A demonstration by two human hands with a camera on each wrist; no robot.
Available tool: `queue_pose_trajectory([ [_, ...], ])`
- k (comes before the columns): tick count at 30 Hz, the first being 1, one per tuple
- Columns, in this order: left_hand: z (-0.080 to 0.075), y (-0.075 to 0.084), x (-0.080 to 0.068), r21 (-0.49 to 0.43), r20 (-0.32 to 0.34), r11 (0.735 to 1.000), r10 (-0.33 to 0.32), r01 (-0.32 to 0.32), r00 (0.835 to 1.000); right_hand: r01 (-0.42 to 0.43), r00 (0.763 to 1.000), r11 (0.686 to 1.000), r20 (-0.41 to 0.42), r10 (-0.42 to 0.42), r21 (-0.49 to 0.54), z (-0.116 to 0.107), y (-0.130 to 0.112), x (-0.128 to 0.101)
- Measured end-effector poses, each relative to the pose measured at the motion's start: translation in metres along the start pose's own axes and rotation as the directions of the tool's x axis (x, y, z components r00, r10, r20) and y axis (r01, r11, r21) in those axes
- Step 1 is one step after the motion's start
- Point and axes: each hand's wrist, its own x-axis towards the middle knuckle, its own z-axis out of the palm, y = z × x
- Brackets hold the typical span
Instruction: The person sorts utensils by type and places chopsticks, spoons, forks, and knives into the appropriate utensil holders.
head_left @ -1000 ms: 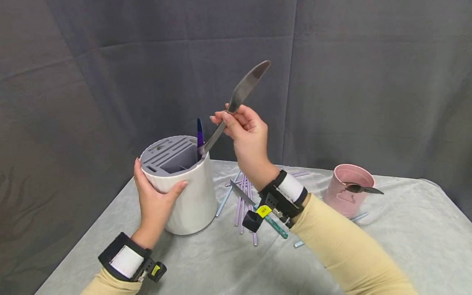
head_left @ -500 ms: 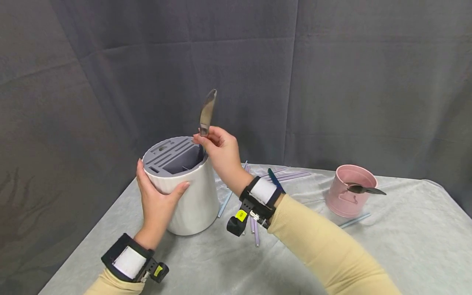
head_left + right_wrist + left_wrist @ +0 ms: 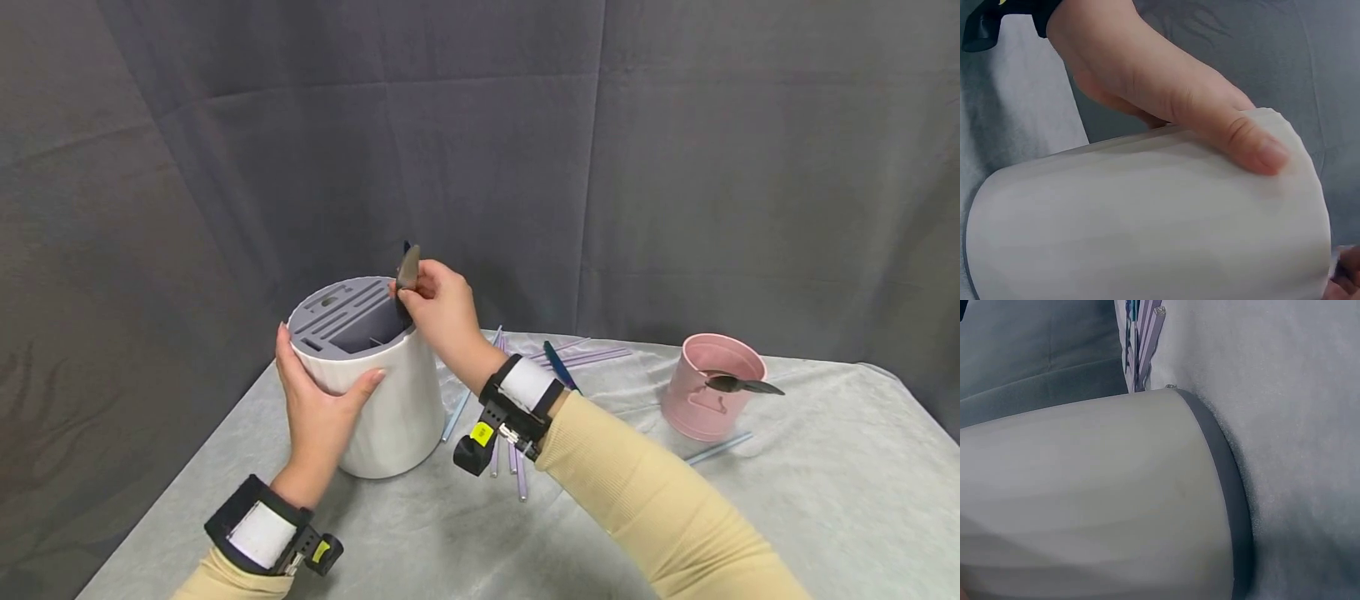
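The left hand [image 3: 318, 408] gripped the white holder [image 3: 382, 400] on the grey table [image 3: 787, 517], seemingly to steady it, while the right hand [image 3: 438, 304] pinched a knife [image 3: 407, 268] standing blade-up in the holder's open compartment.

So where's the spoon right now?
In the head view the spoon lies across the rim of the pink bucket, on the table's right side, away from both hands.

Open cloth [image 3: 787, 500] beside pink bucket [image 3: 708, 400]
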Motion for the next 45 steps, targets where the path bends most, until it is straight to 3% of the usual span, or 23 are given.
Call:
queue_pose_trajectory([
  [4,0.001,-0.001,0.001,-0.001,-0.002,1.000,0.002,-0.002,1.000,-0.025,0.999,1.000,-0.032,0.025,-0.014,-0.002,0.002,0.000],
  [8,0.004,-0.002,0.001,-0.010,-0.007,1.000,0.001,-0.001,1.000,-0.004,0.998,0.999,-0.062,0.007,0.047,-0.009,0.008,-0.003],
  [15,0.008,-0.002,0.001,-0.014,-0.019,1.000,0.000,-0.001,1.000,0.012,0.998,0.986,-0.068,0.000,0.164,-0.042,0.026,-0.008],
  [20,0.009,-0.002,0.001,-0.016,-0.022,1.000,0.007,-0.008,1.000,-0.053,0.995,0.992,-0.083,0.063,0.115,-0.071,0.058,-0.019],
  [26,0.005,-0.002,0.001,-0.019,-0.024,1.000,0.009,-0.009,1.000,-0.208,0.977,0.978,-0.044,0.207,-0.026,-0.090,0.102,-0.042],
  [29,0.003,-0.001,0.002,-0.024,-0.015,1.000,0.003,-0.003,1.000,-0.286,0.957,0.943,-0.002,0.290,-0.173,-0.096,0.122,-0.051],
  [34,0.002,-0.001,0.002,-0.037,-0.001,0.999,-0.012,0.012,1.000,-0.328,0.925,0.851,0.043,0.377,-0.410,-0.102,0.145,-0.065],
  [39,0.001,0.000,0.001,-0.032,0.006,0.999,-0.019,0.019,1.000,-0.304,0.907,0.783,0.085,0.411,-0.542,-0.103,0.153,-0.073],
  [45,0.001,-0.001,0.001,-0.028,0.003,0.999,-0.020,0.021,1.000,-0.283,0.888,0.735,0.121,0.443,-0.617,-0.100,0.154,-0.072],
])
